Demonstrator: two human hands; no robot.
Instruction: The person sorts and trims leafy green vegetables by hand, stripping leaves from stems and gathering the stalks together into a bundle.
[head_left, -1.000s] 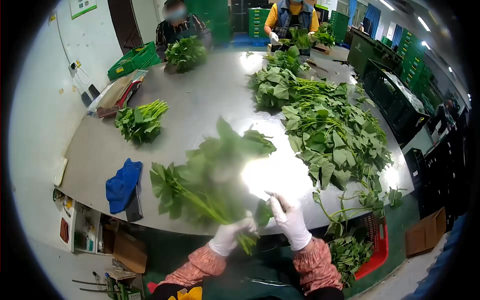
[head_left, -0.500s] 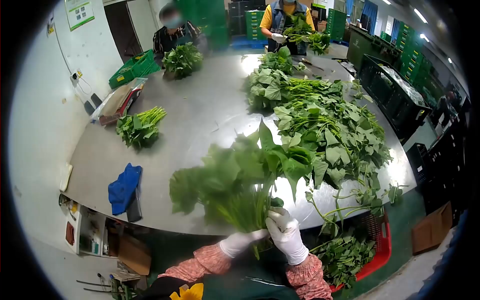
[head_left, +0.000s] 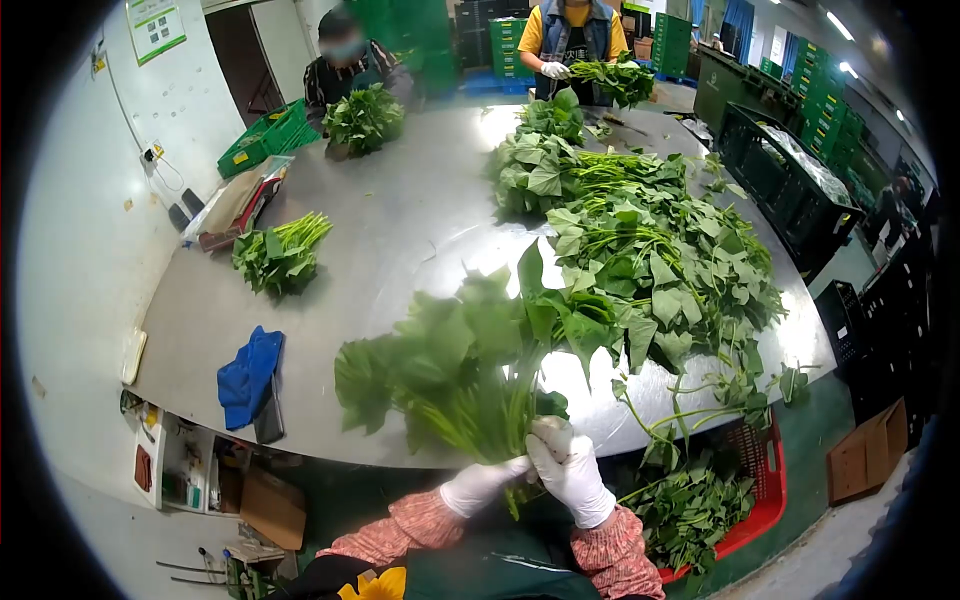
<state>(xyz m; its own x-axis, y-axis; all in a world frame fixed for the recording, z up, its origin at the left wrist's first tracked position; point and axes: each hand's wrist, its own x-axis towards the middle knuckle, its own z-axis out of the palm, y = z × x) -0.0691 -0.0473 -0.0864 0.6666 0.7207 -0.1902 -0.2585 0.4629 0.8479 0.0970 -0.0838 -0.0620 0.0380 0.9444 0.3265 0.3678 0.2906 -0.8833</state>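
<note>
A bunch of leafy greens [head_left: 440, 350], partly blurred, fans out over the table's near edge. My left hand [head_left: 485, 487], in a white glove, is closed round its lower stems; cut ends poke out below. Close beside it, my white-gloved right hand [head_left: 570, 470] is pinched on leafy stems at the bunch's right side, its fingertips partly hidden. A large heap of loose greens [head_left: 670, 260] covers the right part of the metal table [head_left: 390, 225]. Another small bunch [head_left: 283, 252] lies at the left.
A blue cloth [head_left: 248, 380] rests near the left edge. Below the table at right stands a red basket [head_left: 768, 500] with greens inside. A black crate [head_left: 790, 190] is beyond the heap. Two people are at the far side; one gloved hand [head_left: 555, 70] holds greens.
My hands and the bunch have shifted very slightly left. Across the table, the standing person's greens have been lowered and turned sideways.
</note>
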